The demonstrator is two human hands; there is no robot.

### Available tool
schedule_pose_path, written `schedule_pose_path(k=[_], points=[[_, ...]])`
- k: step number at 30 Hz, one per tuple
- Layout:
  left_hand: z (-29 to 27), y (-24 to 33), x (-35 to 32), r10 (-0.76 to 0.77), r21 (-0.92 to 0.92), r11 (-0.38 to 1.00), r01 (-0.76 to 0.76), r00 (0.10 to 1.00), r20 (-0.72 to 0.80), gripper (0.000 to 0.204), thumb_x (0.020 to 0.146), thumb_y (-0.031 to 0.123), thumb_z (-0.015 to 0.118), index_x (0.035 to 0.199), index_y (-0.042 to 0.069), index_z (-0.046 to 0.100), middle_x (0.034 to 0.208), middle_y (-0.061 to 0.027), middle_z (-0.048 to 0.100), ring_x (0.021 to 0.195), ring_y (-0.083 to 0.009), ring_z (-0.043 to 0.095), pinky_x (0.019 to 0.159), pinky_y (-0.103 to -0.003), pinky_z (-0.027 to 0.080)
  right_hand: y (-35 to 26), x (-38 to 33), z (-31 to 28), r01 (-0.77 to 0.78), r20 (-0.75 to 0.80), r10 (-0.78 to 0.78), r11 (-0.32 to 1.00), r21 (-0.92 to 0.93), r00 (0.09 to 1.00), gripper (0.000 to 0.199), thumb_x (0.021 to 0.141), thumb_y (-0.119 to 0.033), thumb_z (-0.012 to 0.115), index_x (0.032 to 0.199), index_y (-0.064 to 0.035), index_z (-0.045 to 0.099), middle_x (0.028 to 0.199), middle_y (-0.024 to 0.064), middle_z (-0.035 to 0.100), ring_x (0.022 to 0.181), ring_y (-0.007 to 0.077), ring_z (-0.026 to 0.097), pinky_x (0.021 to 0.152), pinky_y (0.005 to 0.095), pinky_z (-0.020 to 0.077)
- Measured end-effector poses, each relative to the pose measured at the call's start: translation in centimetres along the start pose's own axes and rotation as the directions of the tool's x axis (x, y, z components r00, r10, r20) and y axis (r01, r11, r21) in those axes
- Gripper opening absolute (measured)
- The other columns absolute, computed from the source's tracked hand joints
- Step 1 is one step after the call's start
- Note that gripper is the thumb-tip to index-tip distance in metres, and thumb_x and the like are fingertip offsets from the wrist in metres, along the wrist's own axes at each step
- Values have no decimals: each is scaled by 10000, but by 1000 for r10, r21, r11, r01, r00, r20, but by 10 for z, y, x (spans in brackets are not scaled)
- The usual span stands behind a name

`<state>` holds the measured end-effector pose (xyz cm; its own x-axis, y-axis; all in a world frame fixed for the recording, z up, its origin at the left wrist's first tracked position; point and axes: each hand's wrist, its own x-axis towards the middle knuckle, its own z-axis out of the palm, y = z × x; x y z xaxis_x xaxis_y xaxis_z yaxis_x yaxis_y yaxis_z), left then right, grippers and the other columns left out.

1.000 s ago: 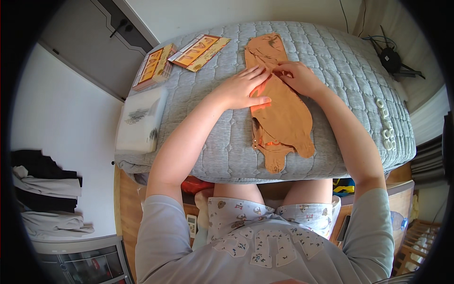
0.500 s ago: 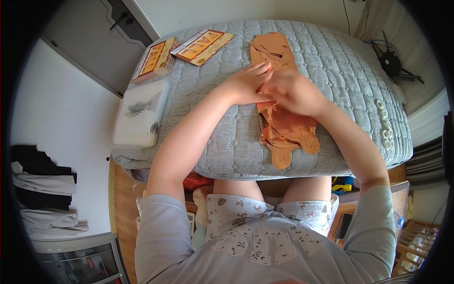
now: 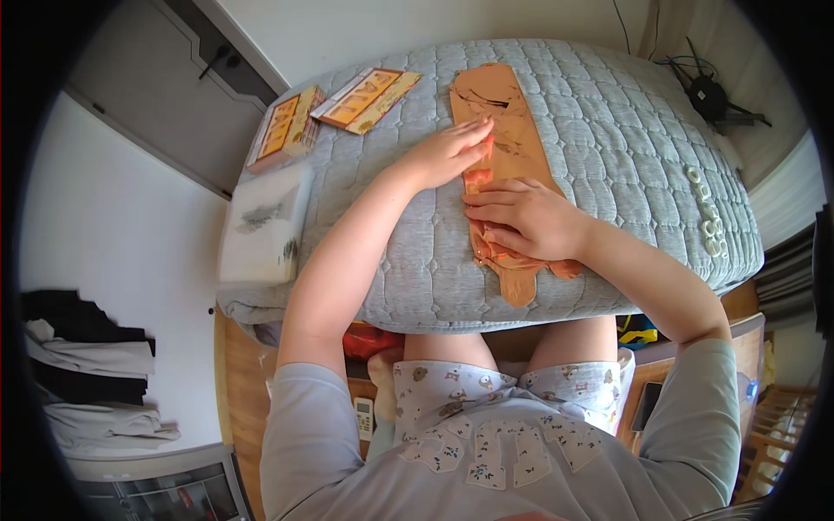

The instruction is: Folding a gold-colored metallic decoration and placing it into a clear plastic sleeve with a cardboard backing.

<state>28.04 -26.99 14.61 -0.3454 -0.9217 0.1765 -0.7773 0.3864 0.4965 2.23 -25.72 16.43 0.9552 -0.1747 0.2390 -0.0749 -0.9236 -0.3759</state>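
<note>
A flat, shiny copper-orange foil balloon lies lengthwise on the quilted mattress, with dark printed lines at its far end and rounded lobes at its near end. My left hand rests at its left edge, fingers stretched out with their tips on the foil. Across the lower half, my right hand is pressed flat with fingers extended, covering part of the crinkled foil. Between the two hands shows a brighter, reddish-orange strip of foil.
A stack of printed yellow-orange cards and a loose card lie at the far left, beyond a clear plastic package. White ring-shaped pieces line the right side. A black router stands at the back right.
My right hand has come down and nearer to me, from beside my left fingers to flat on the foil's lower half. My left hand stays near the left edge.
</note>
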Motion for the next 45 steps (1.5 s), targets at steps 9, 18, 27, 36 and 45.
schedule_pose_path(k=[9,18,27,36,45], points=[[-27,-15,-6,1,180,982,62,943,-331,397,928,295,742,1235,49,685,1266,-149,687,1164,-307,663,974,-390,534,11,-6,9,63,-44,-63,998,-1,997,412,1008,-308,561,1361,-110,635,1494,56,561,1394,294,474,1164,486,337],[-42,-27,0,132,355,929,-101,989,-63,431,975,271,676,1365,98,617,1381,-133,621,1251,-301,609,1014,-385,507,11,-6,8,60,-26,-61,998,-6,998,423,1011,-316,558,1367,-101,631,1493,57,563,1398,281,472,1152,469,342],[-40,-34,21,-12,181,983,24,998,-68,442,1006,225,622,1416,69,568,1349,-138,642,1272,-281,598,1037,-379,482,15,-8,10,65,5,-65,998,-21,998,445,997,-308,568,1393,-111,615,1513,46,545,1414,257,458,1147,462,341],[-45,-92,39,-162,-136,981,141,975,-153,544,1049,312,566,1543,124,436,1498,-134,556,1371,-255,539,1098,-364,438,9,-1,6,89,-7,-89,995,-39,996,436,993,-311,571,1384,-125,624,1516,47,542,1420,245,452,1150,460,335],[1,8,16,20,-68,997,-28,994,-111,582,1069,265,511,1582,52,337,1652,-159,330,1536,-298,304,1237,-387,265,18,-11,15,37,2,-37,999,2,999,442,984,-313,577,1378,-117,624,1505,53,549,1411,243,465,1154,476,329]])
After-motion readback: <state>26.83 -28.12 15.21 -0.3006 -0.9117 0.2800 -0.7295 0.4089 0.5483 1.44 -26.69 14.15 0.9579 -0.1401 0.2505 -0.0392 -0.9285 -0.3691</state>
